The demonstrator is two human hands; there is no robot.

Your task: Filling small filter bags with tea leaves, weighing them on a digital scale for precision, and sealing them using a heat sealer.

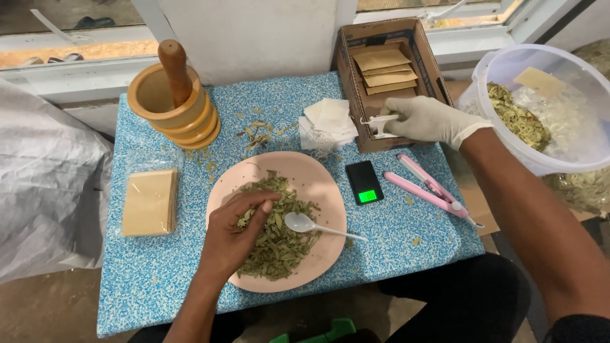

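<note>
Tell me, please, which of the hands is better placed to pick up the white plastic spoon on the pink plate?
Left, probably. The bare left hand rests on the dried green leaves beside the white plastic spoon; the gloved right hand is away at the brown cardboard box.

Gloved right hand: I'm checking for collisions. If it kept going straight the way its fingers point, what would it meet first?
The right hand points leftward; past the white clip it holds, it would likely meet the stack of white sachets first, though depth is uncertain.

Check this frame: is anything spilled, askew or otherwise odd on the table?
Yes, minor. Loose leaf bits lie scattered on the blue table between the wooden mortar and the pink plate, off the main pile. Also, only the right hand is gloved; the bare left hand rests in the dried leaves.
</note>
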